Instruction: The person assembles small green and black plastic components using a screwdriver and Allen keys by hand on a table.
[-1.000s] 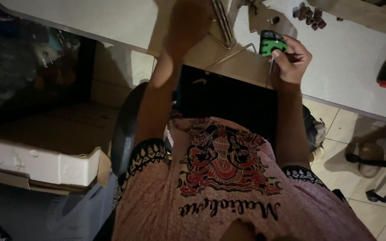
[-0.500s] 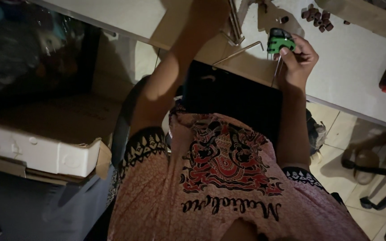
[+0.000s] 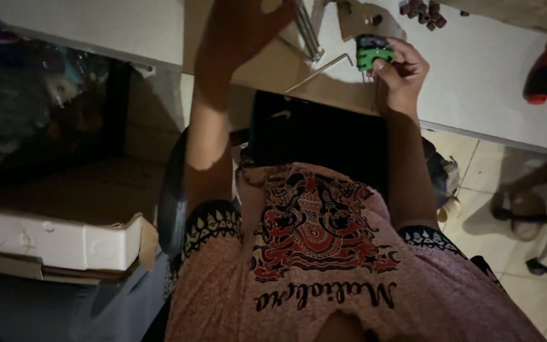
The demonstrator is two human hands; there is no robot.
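The right hand (image 3: 400, 76) has its fingers (image 3: 389, 68) clasped round a small green-and-black tool holder (image 3: 372, 52) at upper centre, above the white desk (image 3: 476, 82). The left hand (image 3: 242, 28) is dark; its grip cannot be told. A red-handled screwdriver (image 3: 544, 75) lies upper right.

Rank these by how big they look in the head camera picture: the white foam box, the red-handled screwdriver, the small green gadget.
1. White foam box, clearly largest, though it also sits nearest the camera.
2. Red-handled screwdriver.
3. Small green gadget, partly hidden by the right hand; it looks close in size to the screwdriver, so that order is unsure.
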